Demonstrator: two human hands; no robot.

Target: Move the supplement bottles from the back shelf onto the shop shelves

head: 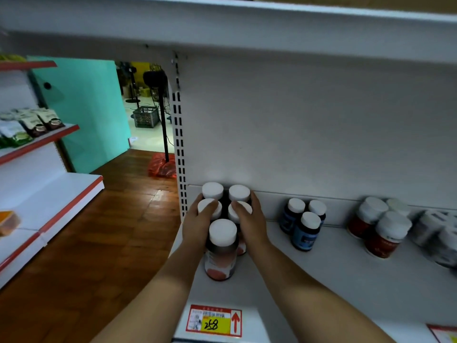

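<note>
Several dark supplement bottles with white caps stand in a tight cluster at the left end of the white shop shelf (321,280). The front bottle (221,248) has a pink-and-white label and stands between my wrists. My left hand (197,225) grips the left middle bottle (210,207), thumb across its cap. My right hand (249,221) grips the right middle bottle (241,209) the same way. Two more bottles (225,191) stand behind, against the back panel.
Blue-labelled bottles (303,224) stand further right, then red-labelled bottles (380,227) and white packs at the frame edge. An upper shelf hangs overhead. A price tag (214,320) marks the front edge. The left aisle has a wooden floor, a fan stand and red-trimmed shelves (49,191).
</note>
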